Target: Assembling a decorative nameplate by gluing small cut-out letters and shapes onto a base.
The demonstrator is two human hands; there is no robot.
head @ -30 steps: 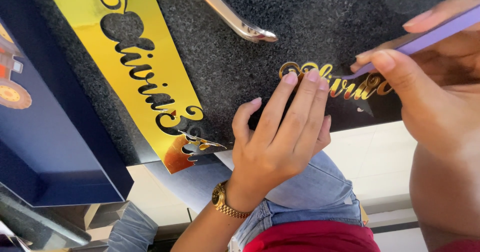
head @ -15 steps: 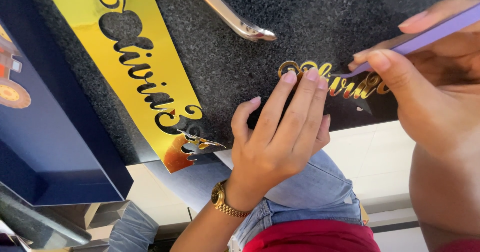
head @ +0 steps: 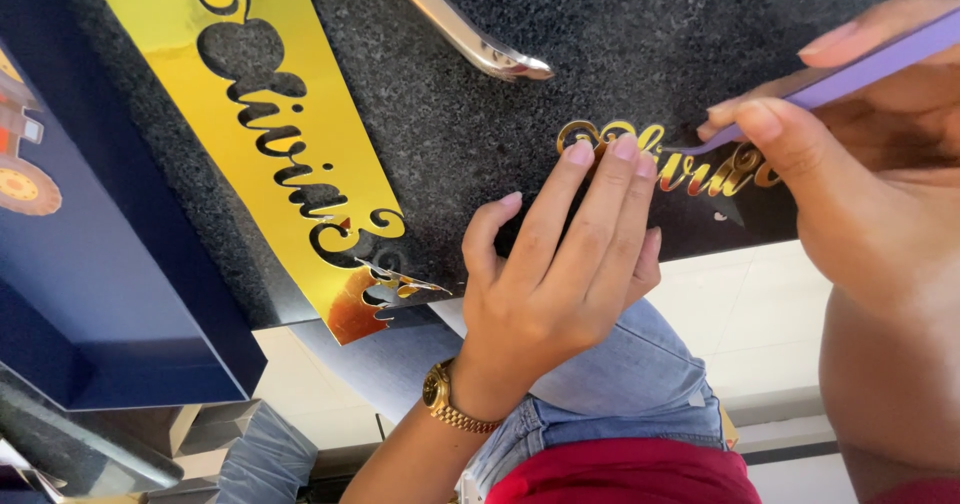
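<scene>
My left hand (head: 560, 264) rests fingers-down on the dark speckled countertop (head: 520, 144), its fingertips pressing the left end of a gold cut-out script lettering (head: 700, 169) on a dark backing strip. My right hand (head: 850, 174) grips a lilac tweezer-like tool (head: 850, 69), whose tip touches the lettering just right of my left fingertips. The middle of the lettering is partly hidden by my fingers. A gold wristwatch (head: 450, 404) sits on my left wrist.
A shiny yellow-gold sheet (head: 250, 94) with the script letters cut out of it lies diagonally at the left. A dark blue box (head: 110, 294) overhangs the counter's left edge. A metal tool handle (head: 465, 34) lies at top centre. Below the counter edge are my jeans and pale floor tiles.
The tool tip has shifted very slightly along the lettering. My left hand has stayed pressed in place.
</scene>
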